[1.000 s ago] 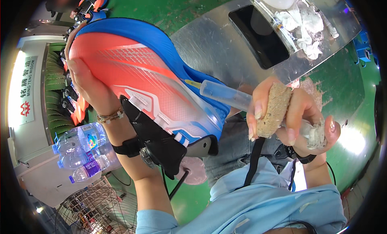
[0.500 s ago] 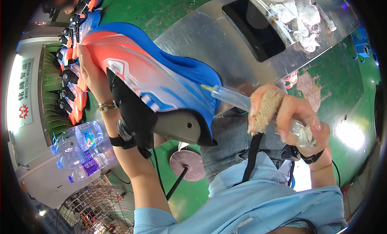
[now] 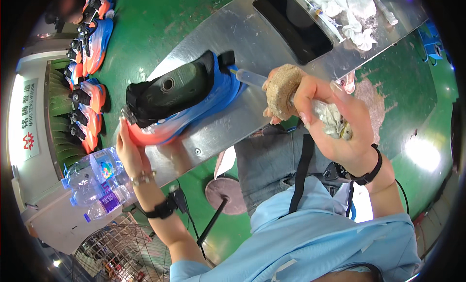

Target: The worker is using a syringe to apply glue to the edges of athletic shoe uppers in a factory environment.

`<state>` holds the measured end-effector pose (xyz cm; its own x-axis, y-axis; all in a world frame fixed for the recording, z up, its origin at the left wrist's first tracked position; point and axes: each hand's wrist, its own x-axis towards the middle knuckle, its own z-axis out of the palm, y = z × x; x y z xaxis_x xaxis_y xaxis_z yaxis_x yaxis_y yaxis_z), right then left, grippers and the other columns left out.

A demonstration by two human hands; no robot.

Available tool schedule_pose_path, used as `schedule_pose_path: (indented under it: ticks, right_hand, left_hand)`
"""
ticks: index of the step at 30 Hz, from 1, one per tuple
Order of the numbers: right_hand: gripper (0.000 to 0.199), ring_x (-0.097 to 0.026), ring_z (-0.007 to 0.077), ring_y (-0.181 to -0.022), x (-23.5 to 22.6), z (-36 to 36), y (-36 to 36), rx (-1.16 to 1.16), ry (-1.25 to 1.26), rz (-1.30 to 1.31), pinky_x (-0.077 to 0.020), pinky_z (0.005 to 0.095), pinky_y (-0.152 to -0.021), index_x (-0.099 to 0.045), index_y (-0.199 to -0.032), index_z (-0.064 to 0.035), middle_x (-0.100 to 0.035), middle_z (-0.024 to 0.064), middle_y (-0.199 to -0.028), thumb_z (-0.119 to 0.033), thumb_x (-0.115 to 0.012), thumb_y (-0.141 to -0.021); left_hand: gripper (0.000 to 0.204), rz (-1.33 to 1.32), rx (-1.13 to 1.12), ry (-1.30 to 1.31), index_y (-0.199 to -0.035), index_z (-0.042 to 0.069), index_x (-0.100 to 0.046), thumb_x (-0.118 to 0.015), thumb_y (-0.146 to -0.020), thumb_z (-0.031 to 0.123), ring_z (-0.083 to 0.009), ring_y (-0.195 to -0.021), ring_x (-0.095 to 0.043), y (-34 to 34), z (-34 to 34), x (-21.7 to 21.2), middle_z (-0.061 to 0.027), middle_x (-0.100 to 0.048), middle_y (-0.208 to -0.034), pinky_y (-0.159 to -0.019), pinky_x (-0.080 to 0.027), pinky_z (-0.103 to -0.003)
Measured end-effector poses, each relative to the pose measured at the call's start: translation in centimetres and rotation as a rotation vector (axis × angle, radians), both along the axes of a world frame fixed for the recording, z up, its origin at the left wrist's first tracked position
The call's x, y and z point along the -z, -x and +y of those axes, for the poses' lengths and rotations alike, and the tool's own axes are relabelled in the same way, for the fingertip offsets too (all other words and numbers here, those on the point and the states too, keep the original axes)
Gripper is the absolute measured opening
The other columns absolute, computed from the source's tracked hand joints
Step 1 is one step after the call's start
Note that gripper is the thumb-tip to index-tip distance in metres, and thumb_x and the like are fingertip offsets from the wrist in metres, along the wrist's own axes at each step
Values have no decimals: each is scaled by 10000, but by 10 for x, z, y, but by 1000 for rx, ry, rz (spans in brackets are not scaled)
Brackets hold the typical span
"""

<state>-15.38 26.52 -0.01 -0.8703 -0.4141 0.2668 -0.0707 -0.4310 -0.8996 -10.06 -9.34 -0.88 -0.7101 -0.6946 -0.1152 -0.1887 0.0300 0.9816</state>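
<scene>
A blue and orange sports shoe point(image 3: 213, 100) with a black collar lies opening-up over the metal table; whether it rests there or is held just above, I cannot tell. A dark grey-green shoe last point(image 3: 182, 85) fills it. My left hand point(image 3: 132, 154) grips the orange end at the left. My right hand point(image 3: 340, 104) is closed round a clear syringe point(image 3: 251, 78), whose yellowish tip is at the blue heel end. Tucked in the same hand are a rough tan block point(image 3: 282, 90) and a crumpled whitish wad point(image 3: 330, 118).
On the metal table point(image 3: 213, 39) lie a black phone point(image 3: 293, 27), another syringe point(image 3: 330, 23) and crumpled white tissues point(image 3: 357, 15). Several similar shoes point(image 3: 94, 49) line a rack at left. Plastic bottles point(image 3: 99, 172) stand near my left arm, above a wire fan guard point(image 3: 116, 248).
The shoe has been turned from its side to opening-up and lowered toward the table. My left hand moved down to its end; my right hand moved left and up with the syringe.
</scene>
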Motion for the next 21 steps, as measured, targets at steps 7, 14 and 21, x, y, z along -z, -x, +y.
schedule_pose_path:
  ticks: [7, 14, 21]
  right_hand:
    - [326, -484, 309, -877, 4, 0, -8, -25, -104, -68, -396, 413, -789, -369, -738, -22, -452, 209, -924, -284, -253, -892]
    - [364, -478, 313, -875, -11, -1, -19, -102, -139, -148, -387, 409, -789, -380, -723, -27, -443, 224, -947, -334, -263, -880]
    - [409, -470, 318, -873, -28, 15, -35, -132, -193, -230, -376, 404, -789, -392, -705, -34, -434, 240, -974, -392, -274, -866]
  left_hand:
    - [326, -188, 192, -387, -1101, -9, -488, -418, -928, 259, -156, -867, -609, -109, 62, -13, -101, -588, -1021, -663, -538, -279]
    - [561, -252, 433, -675, -1162, -64, -422, -660, -764, 251, -230, -1008, -564, -130, 124, 7, -147, -551, -1113, -863, -460, -367]
    - [436, -63, 525, -985, -1065, -95, -507, -676, -721, 113, -193, -877, -607, -110, 160, 26, -148, -608, -983, -801, -479, -324]
